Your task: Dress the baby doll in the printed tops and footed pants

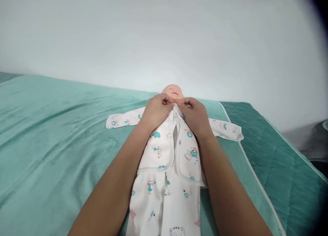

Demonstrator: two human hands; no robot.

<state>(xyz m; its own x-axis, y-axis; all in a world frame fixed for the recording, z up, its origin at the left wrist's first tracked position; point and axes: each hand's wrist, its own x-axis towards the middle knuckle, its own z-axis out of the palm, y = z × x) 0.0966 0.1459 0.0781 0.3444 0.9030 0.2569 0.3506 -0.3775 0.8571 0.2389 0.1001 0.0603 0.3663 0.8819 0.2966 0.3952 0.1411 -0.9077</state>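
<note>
A doll with a bald pink head (172, 91) lies on its back, dressed in a white patterned jacket (188, 154) and matching trousers (148, 201). Its sleeves stretch out to both sides. Just under the doll's chin, my left hand (159, 109) pinches one side of the jacket's collar. Opposite it, my right hand (193, 114) pinches the other side, the fingertips of both hands close together. Below them the jacket front hangs slightly apart, with pale buttons (170, 136) showing along its left edge. My fingers partly hide the collar.
A light green blanket (51, 133) with soft folds lies under the doll. Darker quilted green fabric (266, 154) shows at the right. A white wall (153, 34) rises behind the bed. Something dark, partly cut off, stands at the far right edge.
</note>
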